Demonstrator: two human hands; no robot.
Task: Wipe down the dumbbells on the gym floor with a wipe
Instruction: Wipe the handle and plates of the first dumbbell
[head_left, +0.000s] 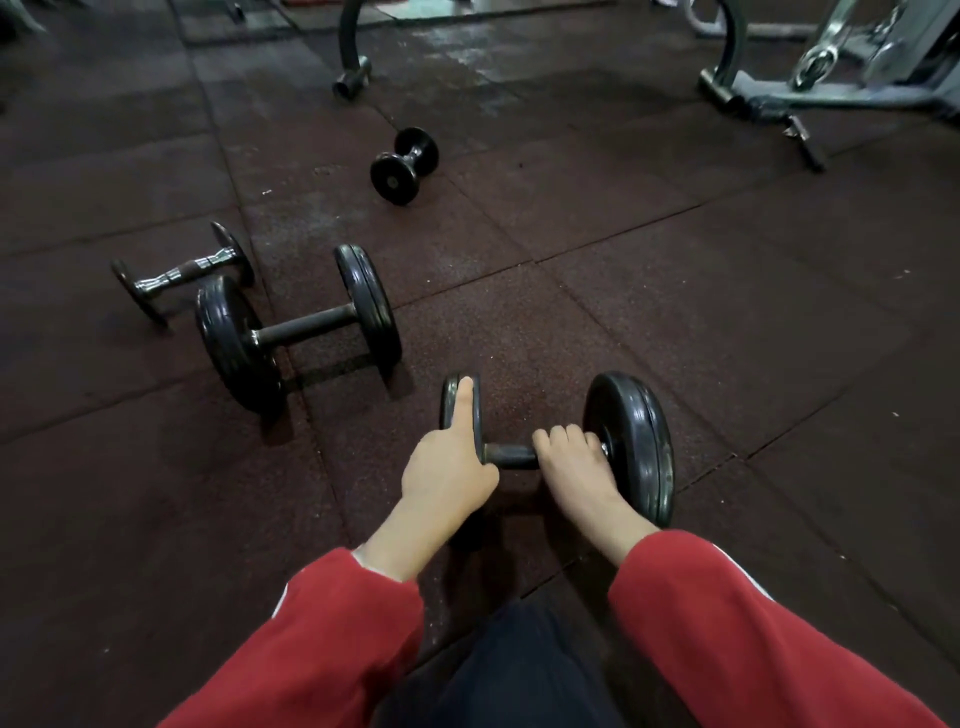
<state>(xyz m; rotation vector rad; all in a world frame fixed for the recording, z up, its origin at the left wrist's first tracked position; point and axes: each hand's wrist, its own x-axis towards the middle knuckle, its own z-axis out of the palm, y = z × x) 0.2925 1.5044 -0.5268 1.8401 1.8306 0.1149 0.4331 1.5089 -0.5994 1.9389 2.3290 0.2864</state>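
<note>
A black dumbbell (631, 441) lies on the dark rubber floor right in front of me. My left hand (447, 467) grips its left plate, with the index finger stretched up along the plate's rim and the thumb at the bar. My right hand (574, 462) is curled round the right end of the bar, next to the right plate. No wipe is visible in either hand. A second black dumbbell (296, 327) lies to the left. Beside it is a slim chrome-handled dumbbell (182, 270). A small black dumbbell (405, 163) lies farther back.
The feet and curved legs of gym machines stand at the back: a black one (353, 73) near the centre and a grey frame (769, 93) at the right. Rubber floor tiles (727, 312) stretch to the right. My red sleeves and dark trousers fill the bottom.
</note>
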